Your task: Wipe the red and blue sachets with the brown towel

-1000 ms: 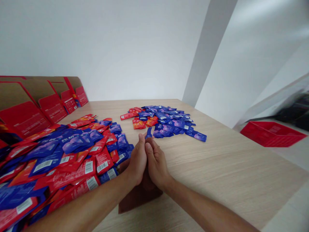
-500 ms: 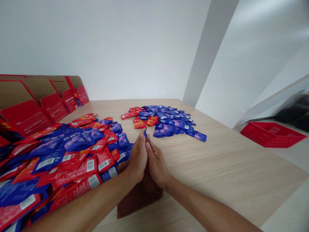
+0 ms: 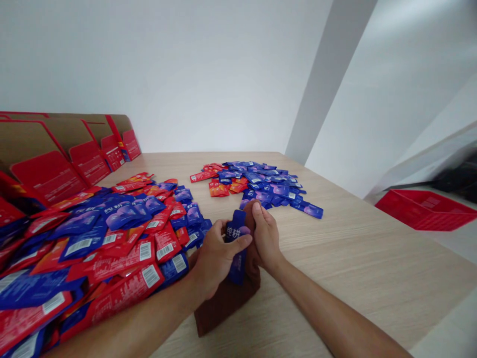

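A blue sachet [image 3: 237, 268] with white characters and a pink-purple print stands nearly upright in my left hand [image 3: 213, 257], pinched between thumb and fingers. My right hand [image 3: 268, 239] grips a fold of brown cloth [image 3: 228, 304] just right of the sachet. The rest of that cloth hangs and lies on the table below both hands, partly behind the sachet. To the left of my hands spreads a large heap of red and blue sachets [image 3: 122, 214].
A smaller pile of blue sachets [image 3: 270, 181] lies farther back, with red and orange sachets [image 3: 219, 188] at its left. Open red cardboard boxes [image 3: 40, 169] line the back left. A red crate [image 3: 425, 209] stands beyond the right edge of the wooden table [image 3: 335, 263].
My hands were pressed together with only a sachet tip showing. Now they are apart: the left has the blue sachet in full view, the right has the cloth raised beside it.
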Demonstrator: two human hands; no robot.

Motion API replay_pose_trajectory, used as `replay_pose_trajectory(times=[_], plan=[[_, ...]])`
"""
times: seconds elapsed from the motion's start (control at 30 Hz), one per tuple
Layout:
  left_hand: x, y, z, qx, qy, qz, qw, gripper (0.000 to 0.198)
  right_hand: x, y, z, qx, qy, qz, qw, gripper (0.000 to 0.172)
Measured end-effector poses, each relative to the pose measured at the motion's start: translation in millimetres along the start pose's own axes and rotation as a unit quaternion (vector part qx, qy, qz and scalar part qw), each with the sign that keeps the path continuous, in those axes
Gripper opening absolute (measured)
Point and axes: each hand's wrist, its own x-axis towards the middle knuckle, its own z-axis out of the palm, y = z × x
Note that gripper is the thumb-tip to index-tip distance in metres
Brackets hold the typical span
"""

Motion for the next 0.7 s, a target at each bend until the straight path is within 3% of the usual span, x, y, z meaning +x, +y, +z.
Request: replay_pose_trajectory(times=[0.1, 0.23, 0.37, 0.5, 0.6, 0.7], plan=[[12, 8, -14.9, 0.058, 0.018, 0.063, 0.996, 0.036, -3, -3, 1, -0.004, 0.014, -0.002, 1.0, 0.053], [16, 12, -15.6, 0.082, 0.084, 0.131, 0.985, 0.022, -13, -11, 4, -0.066, -0.01, -0.085, 0.994, 0.044], [7, 10, 0.5, 0.044, 0.101, 0.125, 0.986, 0.012, -27, -14, 7, -0.124, -0.09, -0.14, 0.978, 0.032], [5, 5, 10.5, -0.069, 0.084, 0.069, 0.992, 0.014, -37, -11, 9, -0.149, -0.137, -0.151, 0.968, 0.026], [13, 11, 3.0, -0.089, 0.082, 0.073, 0.99, 0.022, -45, -9, 9, -0.174, -0.216, -0.18, 0.944, 0.024], [26, 36, -24.2, -0.057, 0.077, 0.118, 0.988, 0.029, -51, -10, 8, -0.2, -0.316, -0.214, 0.902, 0.024]])
